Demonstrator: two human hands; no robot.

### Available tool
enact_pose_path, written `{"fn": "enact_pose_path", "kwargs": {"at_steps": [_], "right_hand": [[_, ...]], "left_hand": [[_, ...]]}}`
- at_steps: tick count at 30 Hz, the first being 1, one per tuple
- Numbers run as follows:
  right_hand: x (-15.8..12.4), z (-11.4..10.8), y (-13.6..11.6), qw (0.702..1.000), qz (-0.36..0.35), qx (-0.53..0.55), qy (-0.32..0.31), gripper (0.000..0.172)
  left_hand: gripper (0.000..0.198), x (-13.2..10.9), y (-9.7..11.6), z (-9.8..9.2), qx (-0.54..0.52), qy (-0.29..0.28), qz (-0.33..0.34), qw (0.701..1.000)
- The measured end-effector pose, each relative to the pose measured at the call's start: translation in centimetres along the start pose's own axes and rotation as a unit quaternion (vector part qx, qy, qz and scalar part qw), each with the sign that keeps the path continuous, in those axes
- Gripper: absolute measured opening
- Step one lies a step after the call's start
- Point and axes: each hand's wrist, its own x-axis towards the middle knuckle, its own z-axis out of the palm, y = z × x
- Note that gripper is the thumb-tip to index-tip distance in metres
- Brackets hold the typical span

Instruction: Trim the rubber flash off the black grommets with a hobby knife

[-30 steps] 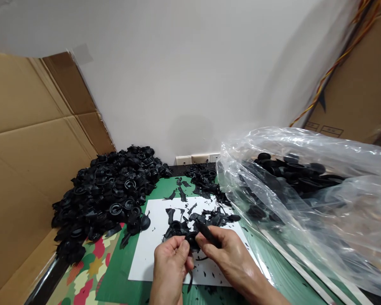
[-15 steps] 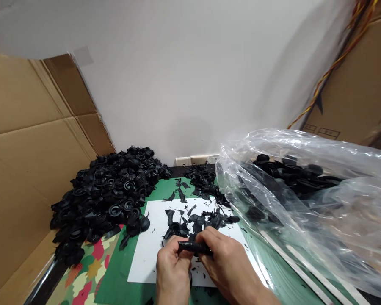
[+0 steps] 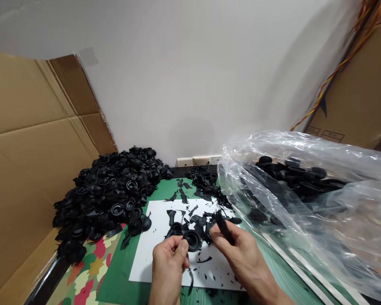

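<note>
one rubber part [image 3: 192, 240] held amid scraps [image 3: 199, 219], bag [image 3: 317, 228] beside

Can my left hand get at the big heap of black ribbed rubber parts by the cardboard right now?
Probably yes. The heap of black ribbed rubber parts lies uncovered just left of the left hand, with nothing between them, though that hand is pinching a round black rubber cap.

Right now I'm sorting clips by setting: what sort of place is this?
Probably a workshop bench for trimming rubber parts: a heap of black parts, a clear plastic bag holding more, and black scraps on a white sheet; the left hand holds one part, the right hand a black tool.
</note>
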Motion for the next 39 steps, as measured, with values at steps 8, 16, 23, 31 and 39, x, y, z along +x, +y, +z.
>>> {"fn": "enact_pose_path", "kwargs": {"at_steps": [8, 16, 23, 31, 39], "right_hand": [[-0.1, -0.6, 0.3, 0.997, 0.040, 0.066, -0.019, 0.028], [-1.0, -0.2, -0.4, 0.997, -0.065, -0.029, -0.036, 0.024], [-1.0, 1.1, -0.8, 0.969, -0.159, -0.172, -0.083, 0.019], [-0.9, 1.0, -1.0, 0.949, -0.177, -0.246, -0.089, 0.018], [-1.1, 0.8, -1.3, 0.880, -0.309, -0.355, -0.064, 0.019]], "left_hand": [[0.030, 0.1, -0.3, -0.4, -0.003, 0.005, -0.017, 1.000], [0.031, 0.1, -0.3, -0.2, -0.007, 0.003, -0.008, 1.000], [0.029, -0.4, -0.3, -0.2, 0.015, 0.001, 0.042, 0.999], [0.020, -1.0, 0.4, -0.1, 0.086, -0.013, 0.072, 0.994], [0.016, -2.2, 0.9, 0.5, 0.151, 0.020, 0.249, 0.956]]}}
